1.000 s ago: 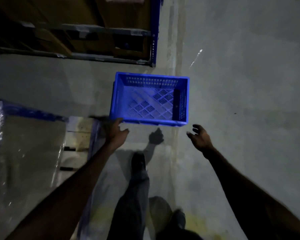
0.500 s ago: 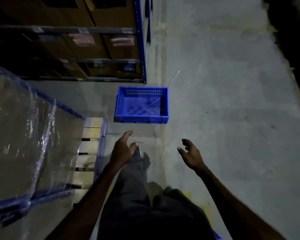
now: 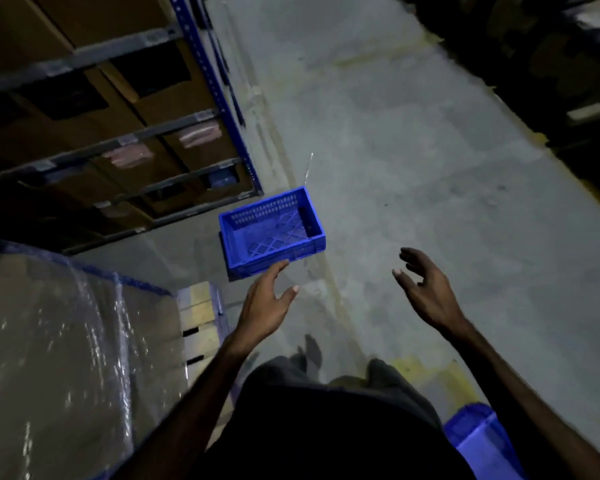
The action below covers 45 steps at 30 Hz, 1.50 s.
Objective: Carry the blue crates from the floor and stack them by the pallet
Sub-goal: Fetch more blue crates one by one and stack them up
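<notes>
- Blue crate (image 3: 271,231) upright on concrete floor (image 3: 413,202), near pallet (image 3: 201,317) corner.
- L hand (image 3: 265,303), R hand (image 3: 426,292): fingers spread, empty, w/o contact.

A tall blue rack (image 3: 219,98) stands at the left, full of brown boxes (image 3: 125,32). Some boxes have pink labels (image 3: 201,135). The grey floor (image 3: 413,168) has faded yellow lines (image 3: 426,367). Shiny plastic wrap (image 3: 66,341) covers a big load nearby.

No legible text on the shelf labels (image 3: 201,133) or elsewhere.
</notes>
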Tool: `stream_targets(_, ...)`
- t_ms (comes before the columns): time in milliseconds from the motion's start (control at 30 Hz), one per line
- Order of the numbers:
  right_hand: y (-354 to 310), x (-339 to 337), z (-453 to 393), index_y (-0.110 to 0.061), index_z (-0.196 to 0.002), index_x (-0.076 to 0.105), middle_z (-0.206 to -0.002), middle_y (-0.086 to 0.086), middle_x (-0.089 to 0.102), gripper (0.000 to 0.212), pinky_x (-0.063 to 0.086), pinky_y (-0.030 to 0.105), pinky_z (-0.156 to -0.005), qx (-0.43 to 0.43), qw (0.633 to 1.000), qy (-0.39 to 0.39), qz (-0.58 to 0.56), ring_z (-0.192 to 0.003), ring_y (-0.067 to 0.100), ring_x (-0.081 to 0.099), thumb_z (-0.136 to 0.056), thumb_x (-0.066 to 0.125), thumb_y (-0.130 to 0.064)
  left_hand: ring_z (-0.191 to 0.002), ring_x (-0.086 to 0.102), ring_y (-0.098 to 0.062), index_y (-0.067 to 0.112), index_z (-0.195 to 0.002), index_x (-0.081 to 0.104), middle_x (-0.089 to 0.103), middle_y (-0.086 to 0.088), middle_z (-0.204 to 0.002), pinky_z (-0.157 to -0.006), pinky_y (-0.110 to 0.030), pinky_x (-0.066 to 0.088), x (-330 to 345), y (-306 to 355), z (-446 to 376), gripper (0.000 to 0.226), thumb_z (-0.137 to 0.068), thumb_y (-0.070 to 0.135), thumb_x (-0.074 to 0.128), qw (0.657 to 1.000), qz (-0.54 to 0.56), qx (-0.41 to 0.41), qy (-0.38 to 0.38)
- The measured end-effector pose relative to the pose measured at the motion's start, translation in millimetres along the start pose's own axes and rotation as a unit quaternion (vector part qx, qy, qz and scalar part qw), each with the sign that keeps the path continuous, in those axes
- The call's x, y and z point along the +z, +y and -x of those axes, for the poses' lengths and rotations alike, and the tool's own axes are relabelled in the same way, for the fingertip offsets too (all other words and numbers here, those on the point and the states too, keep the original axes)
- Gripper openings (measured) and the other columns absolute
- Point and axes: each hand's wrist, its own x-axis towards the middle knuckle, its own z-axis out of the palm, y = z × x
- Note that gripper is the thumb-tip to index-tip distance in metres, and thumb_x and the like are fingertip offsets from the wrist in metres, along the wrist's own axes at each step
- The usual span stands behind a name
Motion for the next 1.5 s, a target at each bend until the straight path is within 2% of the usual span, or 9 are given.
stream_targets(133, -16.2, 17.6, 41.5, -0.026, -0.142, 0.049, -0.143, -0.006, 0.058, 0.052, 0.049, 0.044, -0.1, 0.03, 0.998, 0.051, -0.022, -0.13, 0.016, 0.055, -0.095, 0.062, -0.044, -0.136, 0.047, -0.01, 0.031, -0.145, 0.047, 0.052, 0.01, -0.148, -0.112, -0.043, 0.042, -20.0, -12.9, -8.2, 0.057, -0.092, 0.035, 0.068, 0.996, -0.015, 0.053, -0.077)
stream_targets(267, -16.9, 41.3, 85.8, -0.026, -0.14, 0.051, -0.139, -0.007, 0.06, 0.067, 0.051, 0.043, -0.1, 0.081, 0.989, 0.119, -0.044, -0.124, 0.013, 0.059, -0.087, 0.058, -0.067, -0.137, 0.047, -0.014, 0.029, -0.146, 0.047, 0.051, 0.008, -0.149, -0.113, -0.042, 0.041, -25.2, -21.6, -18.0, 0.057, -0.093, 0.035, 0.067, 0.982, -0.04, 0.112, -0.145)
stream_targets(367, -10.1, 54.7, 136.0, -0.021, -0.138, 0.053, -0.135, -0.001, 0.063, 0.064, 0.051, 0.047, -0.101, 0.138, 0.969, 0.191, -0.072, -0.119, 0.017, 0.063, -0.085, 0.06, -0.056, -0.134, 0.049, -0.015, 0.026, -0.145, 0.049, 0.052, 0.006, -0.148, -0.11, -0.045, 0.044, -14.2, -26.7, -23.9, 0.056, -0.093, 0.035, 0.068, 0.963, -0.062, 0.157, -0.212)
stream_targets(533, 9.6, 68.7, 227.8, -0.018, -0.139, 0.052, -0.134, 0.002, 0.062, 0.048, 0.05, 0.042, -0.102, 0.237, 0.918, 0.301, -0.102, -0.12, 0.021, 0.062, -0.095, 0.066, -0.031, -0.124, 0.059, -0.016, 0.03, -0.14, 0.051, 0.058, 0.007, -0.142, -0.1, -0.046, 0.052, 25.3, -2.3, -17.3, 0.053, -0.091, 0.033, 0.071, 0.922, -0.06, 0.234, -0.302)
stream_targets(800, 61.0, 80.2, 353.1, -0.016, -0.138, 0.054, -0.133, 0.004, 0.063, 0.046, 0.051, 0.046, -0.103, 0.347, 0.811, 0.437, -0.175, -0.12, 0.02, 0.063, -0.096, 0.065, -0.031, -0.115, 0.063, -0.017, 0.027, -0.141, 0.051, 0.06, 0.003, -0.139, -0.094, -0.037, 0.053, 105.1, 71.3, 53.0, 0.051, -0.093, 0.035, 0.069, 0.849, -0.064, 0.297, -0.432)
stream_targets(967, 85.8, 80.9, 422.7, -0.014, -0.142, 0.05, -0.134, 0.003, 0.058, 0.046, 0.051, 0.044, -0.102, 0.383, 0.757, 0.475, -0.233, -0.12, 0.019, 0.059, -0.099, 0.062, -0.027, -0.113, 0.064, -0.018, 0.027, -0.139, 0.052, 0.062, 0.002, -0.136, -0.094, -0.039, 0.054, 158.4, 104.1, 106.4, 0.05, -0.093, 0.035, 0.069, 0.802, -0.103, 0.342, -0.479)
stream_targets(1200, 130.5, 74.9, 514.4, -0.012, -0.142, 0.05, -0.137, 0.007, 0.058, 0.046, 0.044, 0.029, -0.088, 0.427, 0.673, 0.531, -0.286, -0.114, 0.017, 0.058, -0.099, 0.061, -0.025, -0.109, 0.065, -0.026, 0.02, -0.139, 0.053, 0.065, -0.007, -0.132, -0.091, -0.036, 0.053, 248.3, 136.5, 194.1, 0.051, -0.091, 0.031, 0.071, 0.733, -0.191, 0.382, -0.53)
stream_targets(1400, 181.5, 62.7, 560.8, -0.015, -0.142, 0.051, -0.138, 0.006, 0.058, 0.048, 0.049, 0.034, -0.092, 0.454, 0.633, 0.543, -0.314, -0.109, 0.014, 0.059, -0.098, 0.063, -0.03, -0.112, 0.065, -0.03, 0.018, -0.142, 0.05, 0.063, -0.011, -0.135, -0.093, -0.042, 0.053, 323.2, 154.4, 249.3, 0.054, -0.093, 0.035, 0.068, 0.674, -0.262, 0.419, -0.549)
stream_targets(1500, 206.3, 60.1, 568.9, -0.011, -0.142, 0.05, -0.134, 0.005, 0.058, 0.048, 0.045, 0.029, -0.09, 0.466, 0.624, 0.537, -0.323, -0.109, 0.014, 0.058, -0.099, 0.063, -0.027, -0.113, 0.065, -0.03, 0.018, -0.142, 0.05, 0.062, -0.01, -0.136, -0.091, -0.041, 0.053, 362.4, 160.1, 260.7, 0.055, -0.093, 0.037, 0.067, 0.648, -0.286, 0.432, -0.559)
